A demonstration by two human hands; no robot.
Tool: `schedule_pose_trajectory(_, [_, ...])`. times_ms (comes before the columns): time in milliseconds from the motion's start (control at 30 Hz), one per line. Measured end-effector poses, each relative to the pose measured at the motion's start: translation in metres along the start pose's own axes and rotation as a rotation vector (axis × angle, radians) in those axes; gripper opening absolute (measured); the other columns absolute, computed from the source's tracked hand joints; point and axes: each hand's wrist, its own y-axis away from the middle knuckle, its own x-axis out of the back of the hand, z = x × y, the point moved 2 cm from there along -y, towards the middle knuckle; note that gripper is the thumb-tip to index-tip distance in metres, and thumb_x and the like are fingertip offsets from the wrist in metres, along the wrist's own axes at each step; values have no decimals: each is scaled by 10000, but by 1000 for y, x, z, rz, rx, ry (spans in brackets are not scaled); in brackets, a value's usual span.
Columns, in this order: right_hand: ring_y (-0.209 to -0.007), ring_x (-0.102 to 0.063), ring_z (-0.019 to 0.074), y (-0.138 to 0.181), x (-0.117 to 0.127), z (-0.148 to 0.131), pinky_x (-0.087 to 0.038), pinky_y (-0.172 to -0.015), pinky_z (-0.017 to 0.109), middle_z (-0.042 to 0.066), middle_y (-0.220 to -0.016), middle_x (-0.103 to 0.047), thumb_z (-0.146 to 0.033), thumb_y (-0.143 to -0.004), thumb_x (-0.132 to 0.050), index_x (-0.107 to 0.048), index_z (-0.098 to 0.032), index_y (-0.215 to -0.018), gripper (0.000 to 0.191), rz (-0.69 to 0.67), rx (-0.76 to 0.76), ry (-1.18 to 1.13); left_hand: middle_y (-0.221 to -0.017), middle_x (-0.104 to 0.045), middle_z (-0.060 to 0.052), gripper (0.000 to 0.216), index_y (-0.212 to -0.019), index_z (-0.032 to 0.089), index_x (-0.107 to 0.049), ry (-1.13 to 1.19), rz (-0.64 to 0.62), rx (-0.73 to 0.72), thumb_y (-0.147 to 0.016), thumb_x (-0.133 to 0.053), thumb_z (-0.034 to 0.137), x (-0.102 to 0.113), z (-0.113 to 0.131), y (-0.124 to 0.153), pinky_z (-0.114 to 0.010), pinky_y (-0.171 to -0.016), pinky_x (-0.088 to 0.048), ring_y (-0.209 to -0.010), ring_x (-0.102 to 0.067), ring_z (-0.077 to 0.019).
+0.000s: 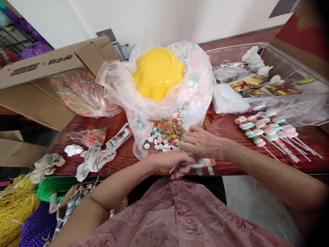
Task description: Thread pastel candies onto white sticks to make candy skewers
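My left hand (178,164) is closed, its fingers curled round a thin white stick (173,168) at the table's front edge. Just above and right of it is my right hand (202,141), fingers bent together at the edge of the candy pile; what they hold, if anything, is hidden. Small ring-shaped gummies (168,130) in green, orange and red lie in front of my hands. Round pink, white and blue marshmallows (159,140) surround them on a clear plastic bag (138,137). To the right lie several finished marshmallow skewers (269,128) on white sticks.
An upturned yellow bowl (159,72) sits on the big bag of marshmallows. A clear bin (257,99) with packets stands at the back right. At left are a cardboard box (38,75), a small gummy bag (96,137) and cloth gloves (94,161).
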Motion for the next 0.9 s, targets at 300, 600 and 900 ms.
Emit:
schedule_pose_trajectory(300, [-574, -494, 111, 0, 23, 8, -353, -570, 242, -20, -670, -584, -162, -805, -571, -626, -156, -868, 84, -589, -244, -834, -880, -626, -136, 276, -944, 138, -600, -1312, 598, -247, -940, -325, 156, -7, -2, 2, -352, -715, -486, -817, -600, -246])
schedule_pose_trajectory(600, [-928, -586, 217, 21, -16, -44, -335, -815, 378, 89, -1017, -688, -169, -953, -451, -559, -220, -1256, 326, 146, -362, 45, -505, -376, 34, 369, -616, 220, -459, 120, 425, -268, -888, -487, 468, 5, -32, -1, -251, -474, -272, -458, -309, -120])
schedule_pose_trajectory(900, [-693, -628, 173, 27, -12, -20, -326, -615, 282, 33, -766, -701, -218, -905, -537, -656, -179, -998, 156, -290, -354, -446, -672, -517, -17, 292, -640, 176, -521, -551, 594, -333, -913, -451, 249, -10, -17, -5, -273, -641, -298, -641, -423, -136])
